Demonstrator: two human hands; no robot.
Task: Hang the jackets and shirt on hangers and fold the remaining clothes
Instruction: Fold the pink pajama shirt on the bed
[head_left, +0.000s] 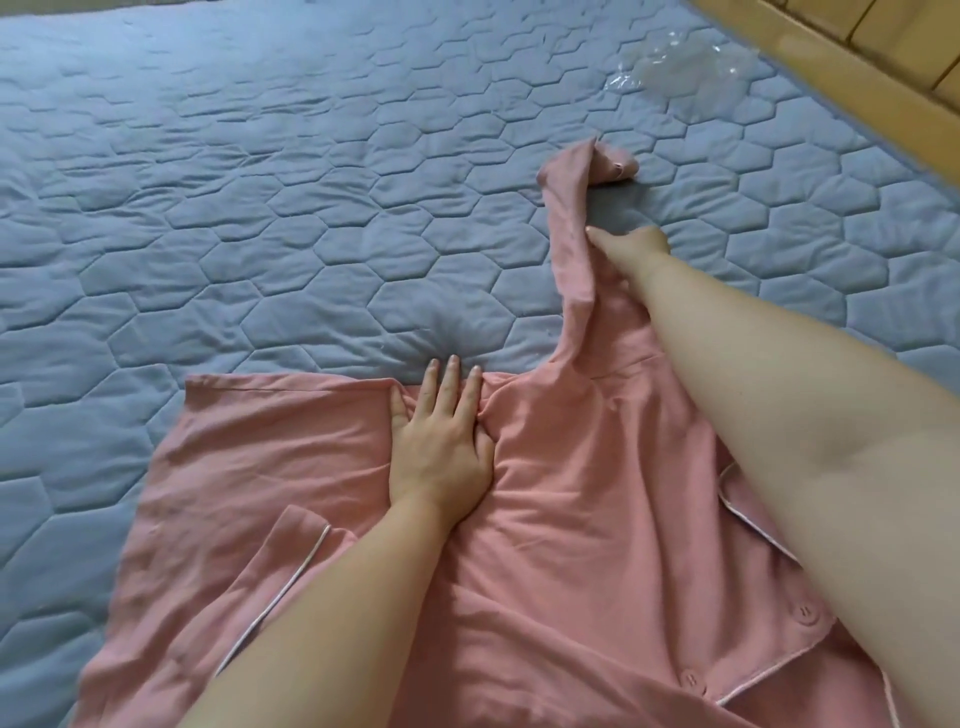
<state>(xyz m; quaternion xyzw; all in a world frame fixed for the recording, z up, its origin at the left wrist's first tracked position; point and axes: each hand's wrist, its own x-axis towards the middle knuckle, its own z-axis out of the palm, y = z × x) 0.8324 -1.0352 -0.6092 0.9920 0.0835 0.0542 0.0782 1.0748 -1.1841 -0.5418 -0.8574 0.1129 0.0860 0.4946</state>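
Observation:
A pink button-up pyjama top (561, 519) with white piping lies spread on the grey-blue quilted bed cover (260, 234). My left hand (441, 436) presses flat on its far edge near the middle, fingers straight. My right hand (628, 249) reaches out to the right and pinches the pink sleeve (571, 218), which stands lifted off the bed with its cuff drooping at the far end. The other sleeve (291, 561) lies folded over the body at the lower left. Two pink buttons (802, 610) show by my right forearm.
A crumpled clear plastic bag (675, 67) lies on the bed at the far right. A wooden bed frame edge (857, 67) runs along the top right corner. Bare quilt stretches to the left and beyond the garment.

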